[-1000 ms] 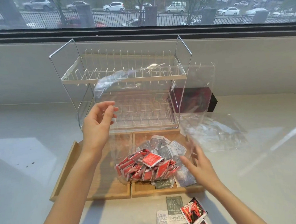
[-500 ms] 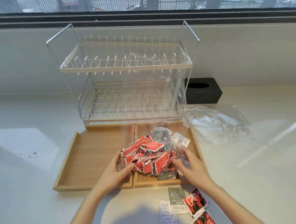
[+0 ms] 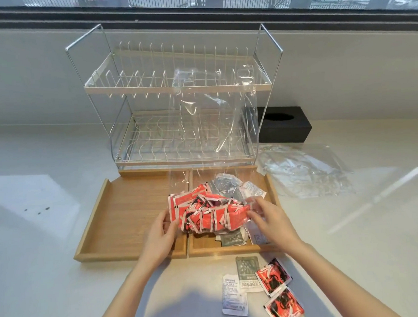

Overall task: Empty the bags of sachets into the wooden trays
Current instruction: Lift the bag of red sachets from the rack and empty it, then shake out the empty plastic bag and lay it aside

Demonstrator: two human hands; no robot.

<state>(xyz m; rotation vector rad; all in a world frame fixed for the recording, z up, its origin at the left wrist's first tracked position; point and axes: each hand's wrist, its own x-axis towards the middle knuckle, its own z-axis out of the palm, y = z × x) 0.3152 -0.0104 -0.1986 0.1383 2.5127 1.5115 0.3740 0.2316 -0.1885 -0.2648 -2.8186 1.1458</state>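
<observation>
Two wooden trays [image 3: 123,212] on white counter [image 3: 51,278] – window behind | left hand [image 3: 159,237], right hand [image 3: 273,223] – both grasp sachet bag [image 3: 206,214]

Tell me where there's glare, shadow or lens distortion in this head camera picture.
Head view: daylight from the window glares in pale patches on the white counter and shines off the clear bag; a soft shadow falls at bottom centre between the forearms; the wide lens splays the dish rack posts outward; the left hand and right hand look slightly soft.
</observation>
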